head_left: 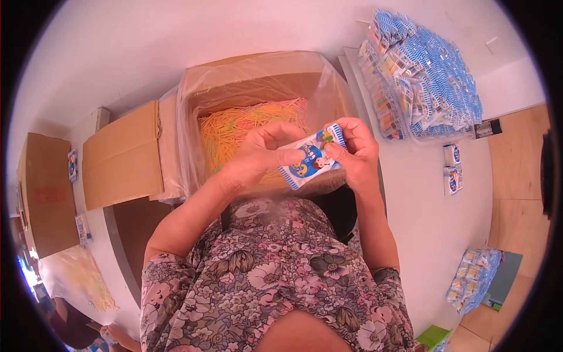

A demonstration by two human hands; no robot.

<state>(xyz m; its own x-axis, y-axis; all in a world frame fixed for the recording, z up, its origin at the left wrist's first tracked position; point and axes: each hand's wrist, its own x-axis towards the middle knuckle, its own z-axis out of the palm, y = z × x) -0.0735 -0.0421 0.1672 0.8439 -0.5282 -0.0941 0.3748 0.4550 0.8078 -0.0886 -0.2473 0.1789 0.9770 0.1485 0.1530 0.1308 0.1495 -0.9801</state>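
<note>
Both hands hold a small white-and-blue snack packet (309, 163) with a cartoon figure on its front and striped blue ends. My left hand (258, 152) pinches its left side, thumb laid across the front. At the packet's upper right end, my right hand (359, 154) grips it between thumb and fingers. What is inside the packet does not show. Just beyond and below the hands stands a cardboard box (234, 79) lined with clear plastic. Thin yellow, orange, pink and green sticks (234, 132) lie in it, partly covered by my left hand and the packet.
At the back right, a clear plastic bin (404, 126) is heaped with similar packets (437, 76). Two loose packets (452, 179) lie on the white table (416, 223), with a bagged bundle (474, 278) nearer. Leftward are a cardboard flap (120, 155), another box (50, 193) and another person's arm (120, 337).
</note>
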